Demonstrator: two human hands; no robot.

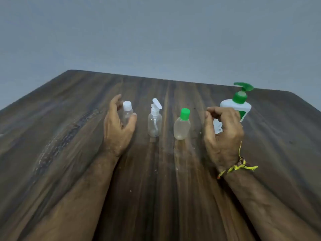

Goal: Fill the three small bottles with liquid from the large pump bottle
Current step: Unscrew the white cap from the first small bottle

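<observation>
- My left hand (118, 126) reaches round the white-capped clear bottle (127, 113) at the left end of the row. Thumb on its near right side, fingers curved behind it. Whether this grip truly touches the bottle, I cannot tell.
- My right hand (224, 129) sits in front of the large pump bottle (234, 108), fingers curled, thumb out to the left. It covers the bottle's lower part. Whether this grip is closed on the bottle or only curled before it, I cannot tell.
- Large pump bottle: white body, green collar and pump head, upright at the far right of the tabletop (69, 136).
- Clear spray bottle (154, 122) with white trigger top: upright, second in the row, apart from both hands.
- Green-capped small bottle (182, 126): upright, third in the row, cloudy body, between the spray bottle and my right hand.
- All three small bottles have their caps on.
- Yellow thread band (238, 166) tied on my right wrist, loose ends sticking out.
- Tabletop: dark wood grain, a few pale specks near the bottles.
</observation>
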